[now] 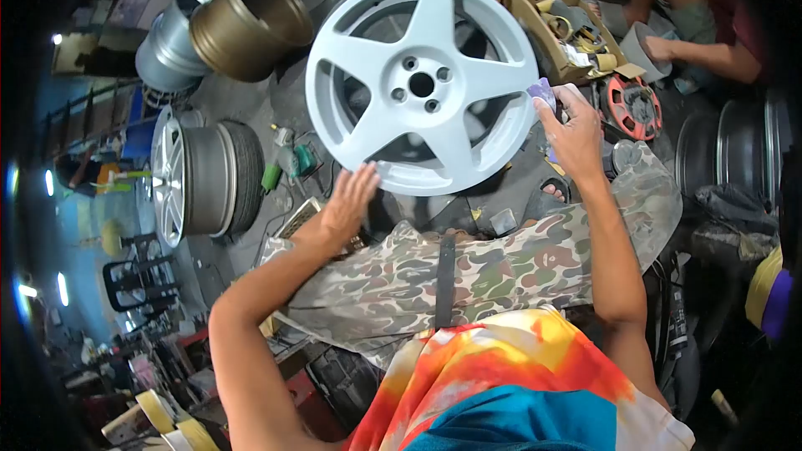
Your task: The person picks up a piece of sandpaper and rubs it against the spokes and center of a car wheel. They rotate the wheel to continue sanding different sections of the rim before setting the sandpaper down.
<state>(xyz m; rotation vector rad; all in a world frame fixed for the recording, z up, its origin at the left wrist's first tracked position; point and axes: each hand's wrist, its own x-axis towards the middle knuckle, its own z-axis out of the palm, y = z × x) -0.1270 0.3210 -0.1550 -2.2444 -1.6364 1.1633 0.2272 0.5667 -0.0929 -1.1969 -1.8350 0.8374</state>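
Observation:
A pale grey five-spoke wheel rim (493, 78) faces up in front of my knees, with bolt holes around its centre bore. My left hand (349, 203) is open, its fingers stretched out flat against the rim's near left edge. On the right side, my right hand (575, 135) pinches a folded piece of purple sandpaper (541, 92) at the rim's outer edge. Part of the sandpaper is hidden by my fingers. Camouflage trousers (493, 271) cover my legs just below the rim.
Bronze (251, 23) and silver wheels stand at upper left, above a wheel with a tyre (242, 175). A green power tool (288, 159) lies nearby. Cardboard boxes (535, 29), a red reel (631, 108) and another person's arm (706, 54) are at upper right. Dark rims (727, 146) stand at right.

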